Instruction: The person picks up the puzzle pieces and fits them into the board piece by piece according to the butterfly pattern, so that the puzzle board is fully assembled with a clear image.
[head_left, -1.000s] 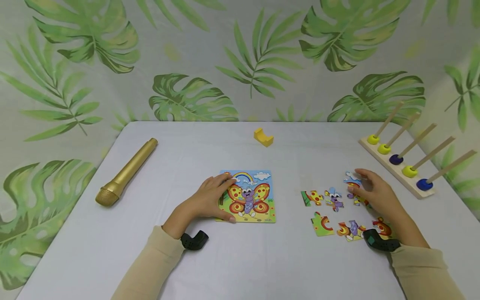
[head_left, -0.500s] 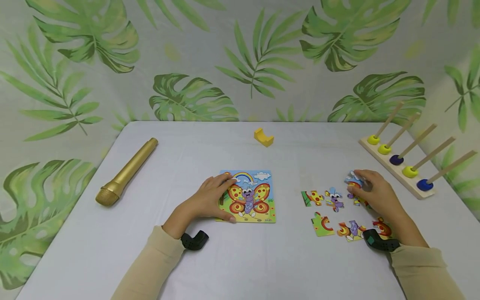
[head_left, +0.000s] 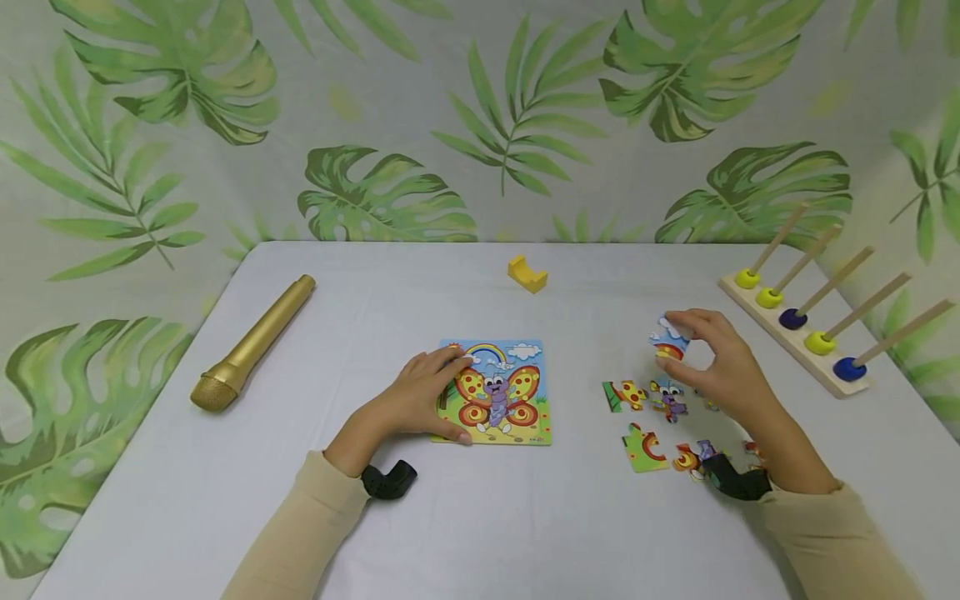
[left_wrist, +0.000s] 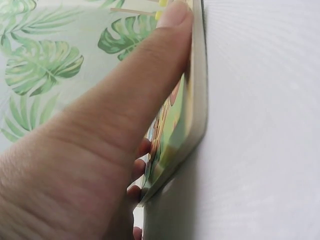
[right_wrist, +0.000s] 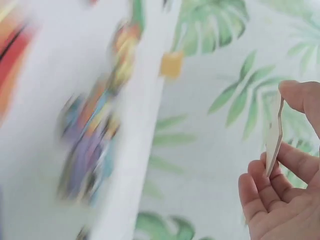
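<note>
My left hand [head_left: 420,396] rests on the left side of a square picture board [head_left: 531,421] that shows a butterfly under a rainbow. Its thumb lies along the board's near edge, and the fingertips touch the picture; in the left wrist view the thumb [left_wrist: 145,75] hides much of the board [left_wrist: 200,110]. Between thumb and fingers, my right hand [head_left: 727,367] pinches a jigsaw piece [head_left: 669,337] with cloud and red wing print, raised off the table. The right wrist view has that piece [right_wrist: 273,140] edge-on. Below the hand lie several loose jigsaw pieces [head_left: 645,448], some partly covered by the hand and wrist.
A gold microphone [head_left: 255,342] lies at the left of the white table [head_left: 525,533]. Toward the back sits a yellow notched block [head_left: 527,275]. On the right stands a wooden peg stand [head_left: 795,333] with yellow and blue beads. A leaf-print cloth [head_left: 517,117] hangs behind.
My right hand has lifted the cloud jigsaw piece from the table and carried it up and to the left. The left hand and the board have stayed in place.
</note>
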